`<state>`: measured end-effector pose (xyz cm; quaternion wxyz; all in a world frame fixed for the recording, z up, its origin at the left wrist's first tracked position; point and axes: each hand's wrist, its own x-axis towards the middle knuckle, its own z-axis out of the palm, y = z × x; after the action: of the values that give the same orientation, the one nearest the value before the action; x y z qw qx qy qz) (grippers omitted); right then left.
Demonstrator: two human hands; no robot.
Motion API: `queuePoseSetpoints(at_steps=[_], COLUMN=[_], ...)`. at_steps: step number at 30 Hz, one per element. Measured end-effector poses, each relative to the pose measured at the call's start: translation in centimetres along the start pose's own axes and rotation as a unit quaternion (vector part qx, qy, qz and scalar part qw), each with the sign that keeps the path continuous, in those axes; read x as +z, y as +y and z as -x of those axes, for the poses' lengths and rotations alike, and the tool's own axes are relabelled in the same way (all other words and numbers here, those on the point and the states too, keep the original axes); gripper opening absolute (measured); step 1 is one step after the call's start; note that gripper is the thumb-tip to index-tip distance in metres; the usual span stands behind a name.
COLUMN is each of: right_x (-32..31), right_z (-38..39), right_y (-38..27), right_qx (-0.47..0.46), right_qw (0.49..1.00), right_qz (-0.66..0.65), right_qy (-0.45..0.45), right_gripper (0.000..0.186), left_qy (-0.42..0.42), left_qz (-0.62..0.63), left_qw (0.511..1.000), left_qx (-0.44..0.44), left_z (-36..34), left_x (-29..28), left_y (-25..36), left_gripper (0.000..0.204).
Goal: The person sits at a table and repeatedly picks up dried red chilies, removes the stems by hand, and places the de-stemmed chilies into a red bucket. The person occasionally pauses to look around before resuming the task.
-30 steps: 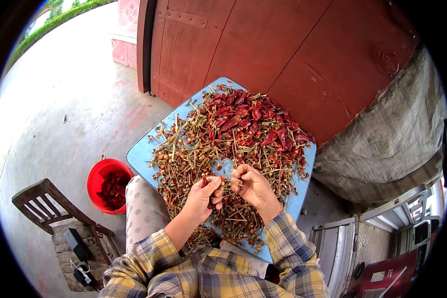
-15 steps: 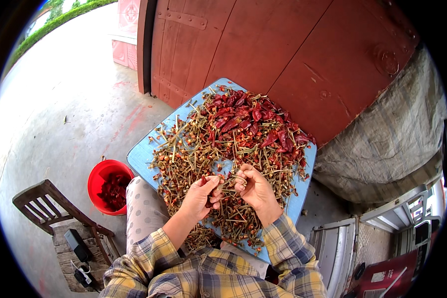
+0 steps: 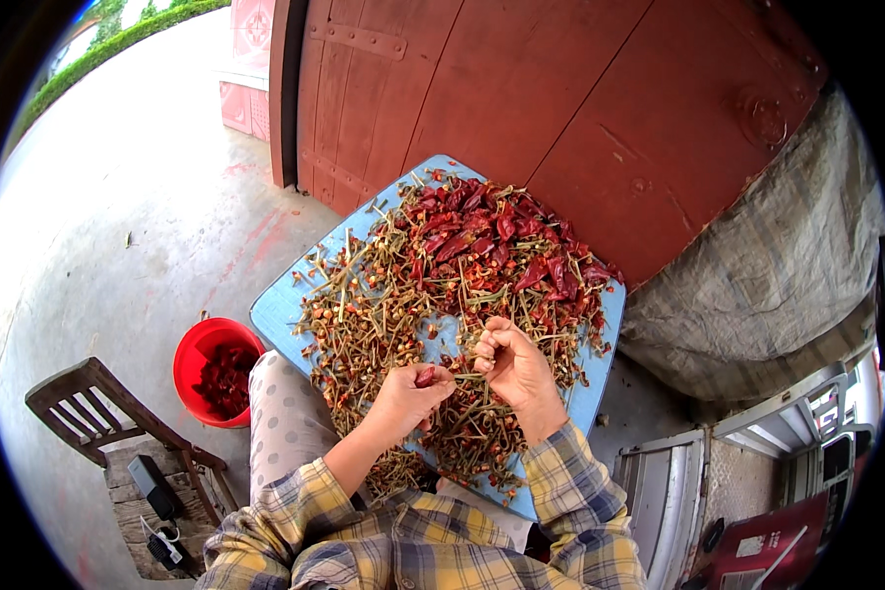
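Observation:
A light blue table (image 3: pixel 283 302) in front of me carries a broad heap of stems and caps (image 3: pixel 364 324), with dark red dried chillies (image 3: pixel 462 231) piled on its far side. My left hand (image 3: pixel 410 398) is closed over the near part of the heap. A dried chilli (image 3: pixel 426 377) shows between its thumb and fingers. Just right of it, my right hand (image 3: pixel 516 369) is raised with the fingers curled in. Whatever lies in those fingers is hidden. A small gap separates the two hands.
At my left a red bucket (image 3: pixel 195 344) holds dried chillies. Beside it stands a wooden chair (image 3: pixel 93 418) with a black device (image 3: pixel 154 484) on the seat. A red wooden door (image 3: pixel 521 98) rises behind the table. Grey sheeting (image 3: pixel 757 285) hangs at the right.
My hands have moved apart. The left has turned and dropped slightly, and the right has shifted a little to the right with its fingers curled more. The heap looks the same.

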<state>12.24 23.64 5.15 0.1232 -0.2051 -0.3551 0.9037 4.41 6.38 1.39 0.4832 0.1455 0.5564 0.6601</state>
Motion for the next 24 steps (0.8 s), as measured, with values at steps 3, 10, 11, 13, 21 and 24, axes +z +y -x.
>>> queuePoseSetpoints(at_steps=[3, 10, 11, 13, 21, 24], right_x=[0.1, 1.9, 1.8, 1.8, 1.1, 1.8], right_z=[0.3, 0.3, 0.2, 0.0, 1.9, 2.3], right_y=[-0.3, -0.1, -0.1, 0.1, 0.6, 1.2], right_qx=[0.049, 0.107, 0.105, 0.094, 0.148, 0.131], right_qw=[0.998, 0.991, 0.991, 0.993, 0.966, 0.945], right_qz=[0.043, 0.068, 0.062, 0.072, 0.214, 0.298], right_qy=[-0.022, -0.048, -0.047, -0.02, -0.005, -0.015], right_gripper=[0.008, 0.01, 0.011, 0.01, 0.014, 0.016], left_qy=[0.008, -0.004, -0.008, 0.003, 0.024, 0.036], left_qz=[-0.02, -0.022, -0.016, 0.03, 0.161, 0.109], left_qw=[0.997, 0.997, 0.997, 0.997, 0.978, 0.984], left_qx=[0.07, 0.07, 0.069, 0.075, 0.131, 0.133], left_z=[-0.1, 0.0, 0.0, 0.0, -0.9, -0.6], left_x=[0.0, 0.5, 0.5, 0.4, -0.5, -0.4], left_y=[0.3, 0.6, 0.6, 0.6, -0.2, 0.0], left_gripper=[0.022, 0.017, 0.016, 0.012, 0.007, 0.007])
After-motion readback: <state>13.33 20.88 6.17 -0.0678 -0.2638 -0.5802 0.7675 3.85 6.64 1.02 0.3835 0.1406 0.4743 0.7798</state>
